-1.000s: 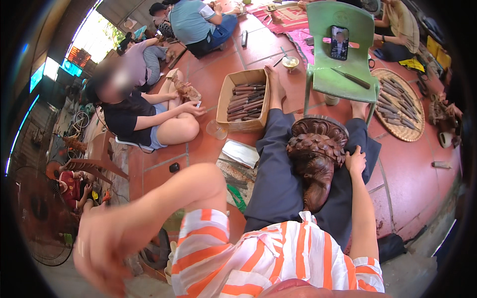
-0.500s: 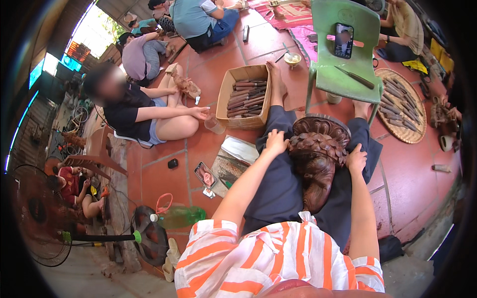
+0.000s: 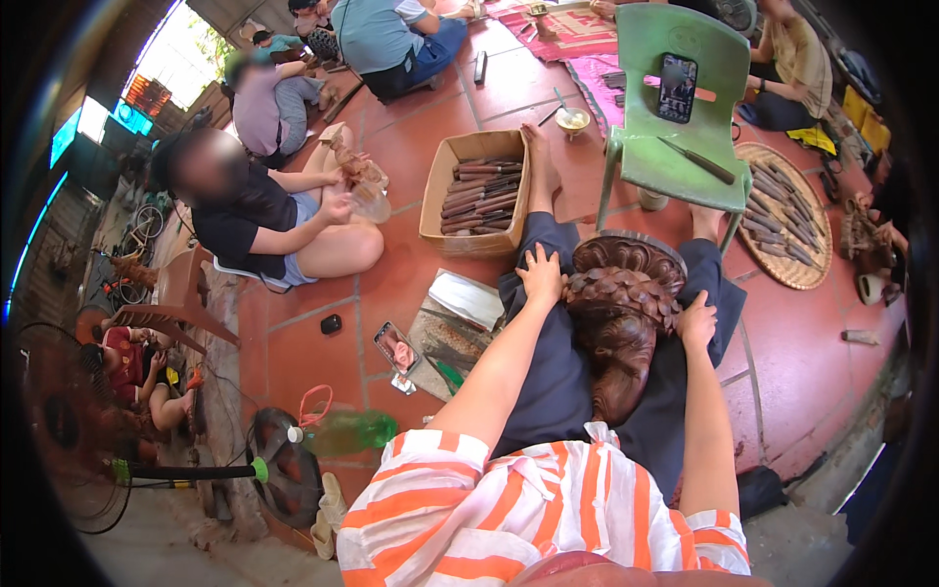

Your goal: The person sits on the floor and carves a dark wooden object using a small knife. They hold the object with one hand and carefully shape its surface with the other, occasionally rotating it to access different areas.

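Note:
A dark brown carved wooden piece (image 3: 626, 303), with a scalloped flat end, a band of leaf-like scales and a tapering curved body, lies between my thighs. My left hand (image 3: 541, 275) rests on my left thigh at the carving's left side, its fingers spread. On the other side my right hand (image 3: 695, 321) lies over my right thigh, close against the scaled band, with its fingers stretched out. Neither hand grips a tool. Beyond the carving stands a green plastic chair (image 3: 650, 164), bearing a phone (image 3: 677, 88) and a knife-like tool with a dark handle (image 3: 696, 159).
A cardboard box (image 3: 430, 210) of wooden-handled tools stands ahead-left. More tools lie on a round woven tray (image 3: 817, 276) at right. Leftward sit a co-worker (image 3: 259, 210), a phone (image 3: 395, 346), a green bottle (image 3: 352, 431) and a fan (image 3: 68, 421).
My left hand's fingers have spread wider on my thigh. The co-worker at left has lifted a clear plastic cup from near the floor toward their carving. The view has shifted slightly.

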Motion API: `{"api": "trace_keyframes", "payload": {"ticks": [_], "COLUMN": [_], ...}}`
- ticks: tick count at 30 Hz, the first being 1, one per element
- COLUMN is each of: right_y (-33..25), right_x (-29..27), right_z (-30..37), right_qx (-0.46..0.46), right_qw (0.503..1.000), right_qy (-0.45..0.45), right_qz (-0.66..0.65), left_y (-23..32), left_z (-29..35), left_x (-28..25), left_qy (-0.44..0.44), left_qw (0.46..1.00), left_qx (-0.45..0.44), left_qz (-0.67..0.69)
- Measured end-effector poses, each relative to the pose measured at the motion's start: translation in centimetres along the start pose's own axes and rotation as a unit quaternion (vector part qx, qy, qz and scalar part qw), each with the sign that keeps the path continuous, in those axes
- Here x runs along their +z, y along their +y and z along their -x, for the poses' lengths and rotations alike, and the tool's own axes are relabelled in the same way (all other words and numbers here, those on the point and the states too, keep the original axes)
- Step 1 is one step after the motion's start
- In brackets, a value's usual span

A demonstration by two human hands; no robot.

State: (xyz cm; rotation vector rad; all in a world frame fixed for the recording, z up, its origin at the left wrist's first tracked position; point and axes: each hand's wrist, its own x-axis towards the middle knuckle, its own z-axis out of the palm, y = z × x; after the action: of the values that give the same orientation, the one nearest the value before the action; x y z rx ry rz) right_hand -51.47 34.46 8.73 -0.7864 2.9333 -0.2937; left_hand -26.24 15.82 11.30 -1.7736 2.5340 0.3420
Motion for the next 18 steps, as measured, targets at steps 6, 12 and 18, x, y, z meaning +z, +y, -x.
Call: {"api": "trace_keyframes", "payload": {"ticks": [6, 12, 18], "right_y": [-0.3, -0.7, -0.5], "right_x": [-0.8, -1.7, -1.5], "right_z": [0.7, 1.1, 1.0], "right_qx": [0.003, 0.006, 0.002], "right_qw": [1.000, 1.000, 1.000], "right_qy": [-0.012, -0.023, -0.014], "right_qz": [-0.011, -0.017, -0.023], "left_y": [-0.8, -0.8, -0.7], "left_z": [0.1, 0.4, 0.4], "left_x": [1.1, 1.5, 1.6], "left_qy": [0.040, 0.078, 0.089], "left_qw": [0.999, 0.997, 0.996], "left_qx": [0.010, 0.013, 0.016], "left_qz": [0.018, 0.000, -0.004]}}
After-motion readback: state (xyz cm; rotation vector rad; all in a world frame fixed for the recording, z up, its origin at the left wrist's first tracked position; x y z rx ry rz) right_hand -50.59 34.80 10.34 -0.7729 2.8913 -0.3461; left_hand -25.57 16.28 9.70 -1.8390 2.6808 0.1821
